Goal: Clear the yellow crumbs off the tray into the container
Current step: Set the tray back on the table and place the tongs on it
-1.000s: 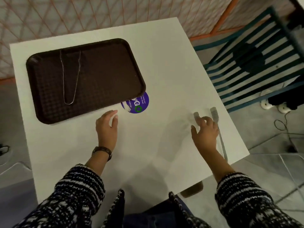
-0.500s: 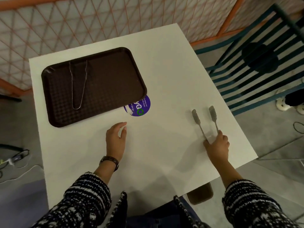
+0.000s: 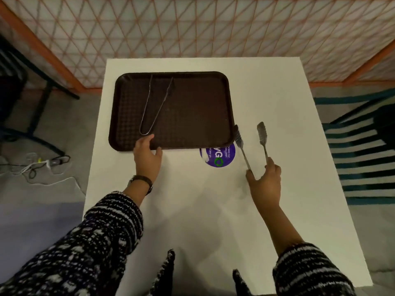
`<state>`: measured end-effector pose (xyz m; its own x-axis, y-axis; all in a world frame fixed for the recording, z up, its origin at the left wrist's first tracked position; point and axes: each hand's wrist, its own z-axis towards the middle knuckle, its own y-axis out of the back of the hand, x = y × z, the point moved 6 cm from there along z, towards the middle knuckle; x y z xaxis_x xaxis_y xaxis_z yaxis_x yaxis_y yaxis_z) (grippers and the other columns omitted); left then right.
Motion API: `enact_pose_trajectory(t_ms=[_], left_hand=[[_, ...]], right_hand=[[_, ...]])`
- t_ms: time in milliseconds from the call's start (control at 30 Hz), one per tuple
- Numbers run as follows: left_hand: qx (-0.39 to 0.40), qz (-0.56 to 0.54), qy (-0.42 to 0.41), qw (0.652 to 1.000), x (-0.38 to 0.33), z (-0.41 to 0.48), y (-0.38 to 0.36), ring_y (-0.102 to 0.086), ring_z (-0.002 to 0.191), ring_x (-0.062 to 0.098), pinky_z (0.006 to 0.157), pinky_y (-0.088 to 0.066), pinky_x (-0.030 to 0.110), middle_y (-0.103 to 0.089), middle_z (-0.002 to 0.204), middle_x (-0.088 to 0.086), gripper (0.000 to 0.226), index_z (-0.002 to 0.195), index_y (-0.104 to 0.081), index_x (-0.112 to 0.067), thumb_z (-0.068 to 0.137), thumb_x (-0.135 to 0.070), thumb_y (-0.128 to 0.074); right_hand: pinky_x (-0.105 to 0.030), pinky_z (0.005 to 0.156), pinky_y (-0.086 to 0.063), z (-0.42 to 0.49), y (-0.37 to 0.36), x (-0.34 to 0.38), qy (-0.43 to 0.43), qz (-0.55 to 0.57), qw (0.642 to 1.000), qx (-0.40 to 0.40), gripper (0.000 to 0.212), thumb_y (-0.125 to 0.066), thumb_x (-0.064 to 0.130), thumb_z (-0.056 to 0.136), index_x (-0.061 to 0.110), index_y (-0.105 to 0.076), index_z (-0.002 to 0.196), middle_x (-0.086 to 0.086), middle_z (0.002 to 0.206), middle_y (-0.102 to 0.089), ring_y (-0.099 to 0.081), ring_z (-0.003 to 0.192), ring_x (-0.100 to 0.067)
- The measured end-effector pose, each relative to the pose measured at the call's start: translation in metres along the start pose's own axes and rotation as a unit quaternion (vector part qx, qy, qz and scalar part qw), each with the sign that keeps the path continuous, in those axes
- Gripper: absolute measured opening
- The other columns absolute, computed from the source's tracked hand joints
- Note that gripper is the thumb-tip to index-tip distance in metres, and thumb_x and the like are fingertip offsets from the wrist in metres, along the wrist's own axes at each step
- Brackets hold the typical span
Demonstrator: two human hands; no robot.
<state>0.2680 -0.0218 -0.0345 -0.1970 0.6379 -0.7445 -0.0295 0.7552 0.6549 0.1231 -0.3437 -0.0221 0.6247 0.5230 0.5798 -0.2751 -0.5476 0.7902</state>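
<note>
Centre frame, head view: dark brown rectangular plastic tray (image 3: 192,107) on white worktop (image 3: 213,210), thin wire tongs (image 3: 157,103) lying inside. Left hand (image 3: 147,155) clamped on tray's near rim. Right hand (image 3: 265,180) gripping grey metal serving tongs (image 3: 252,142), tips apart. Yellow crumbs, container not visible. Tray probably stiff, light; rim good hold.

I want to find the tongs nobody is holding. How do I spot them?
Look at the dark brown plastic tray on the white square table. The thin wire tongs lie on its left part, shaped like a narrow V, unlike the flat-tipped metal tongs in the right hand.
</note>
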Motion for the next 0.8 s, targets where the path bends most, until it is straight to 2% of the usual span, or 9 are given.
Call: enact_pose_trajectory(t_ms=[133,367,533,667,800], left_hand=[[-0.053,0.010,0.057,0.997,0.000,0.039,0.009,-0.041,0.124,0.032,0.109,-0.031,0.038,-0.043,0.134,0.019,0.053,0.134,-0.044,-0.005,0.083,-0.010,-0.058],[-0.057,0.089,0.138,0.985,0.010,0.091,0.001,-0.038,0.126,0.033,0.102,-0.033,0.045,-0.040,0.140,0.012,0.067,0.137,-0.039,-0.012,0.078,-0.028,-0.067],[-0.028,0.118,0.133,0.984,0.020,0.105,-0.007,-0.039,0.124,0.033,0.101,-0.032,0.047,-0.042,0.136,0.012,0.066,0.136,-0.043,-0.013,0.079,-0.036,-0.067],[-0.053,0.113,0.138,0.983,0.027,0.097,-0.010,-0.042,0.119,0.033,0.099,-0.033,0.047,-0.047,0.131,0.011,0.060,0.134,-0.047,-0.016,0.080,-0.038,-0.064],[-0.076,0.093,0.164,0.979,0.029,0.083,-0.017,-0.042,0.118,0.032,0.098,-0.033,0.046,-0.047,0.130,0.010,0.061,0.134,-0.047,-0.018,0.081,-0.040,-0.063]], right_hand=[[-0.044,0.093,-0.047,0.025,-0.018,0.033,0.015,-0.008,1.000,0.002,0.076,-0.069,0.036,0.081,0.010,-0.032,0.142,-0.012,0.136,-0.044,-0.051,0.119,-0.031],[-0.046,0.091,-0.051,0.051,-0.046,0.068,0.016,-0.007,0.999,0.029,0.077,-0.070,0.035,0.082,0.014,-0.030,0.143,-0.010,0.141,-0.040,-0.050,0.123,-0.030],[-0.048,0.089,-0.053,0.056,-0.056,0.076,0.022,-0.012,0.999,0.042,0.077,-0.070,0.036,0.082,0.014,-0.030,0.144,-0.011,0.140,-0.040,-0.053,0.118,-0.031],[-0.048,0.087,-0.054,0.055,-0.061,0.076,0.017,-0.015,0.999,0.045,0.078,-0.071,0.035,0.081,0.014,-0.029,0.144,-0.011,0.140,-0.040,-0.056,0.115,-0.032],[-0.048,0.089,-0.053,0.052,-0.065,0.077,0.006,-0.015,0.999,0.043,0.077,-0.071,0.034,0.081,0.015,-0.030,0.143,-0.010,0.141,-0.040,-0.053,0.119,-0.031]])
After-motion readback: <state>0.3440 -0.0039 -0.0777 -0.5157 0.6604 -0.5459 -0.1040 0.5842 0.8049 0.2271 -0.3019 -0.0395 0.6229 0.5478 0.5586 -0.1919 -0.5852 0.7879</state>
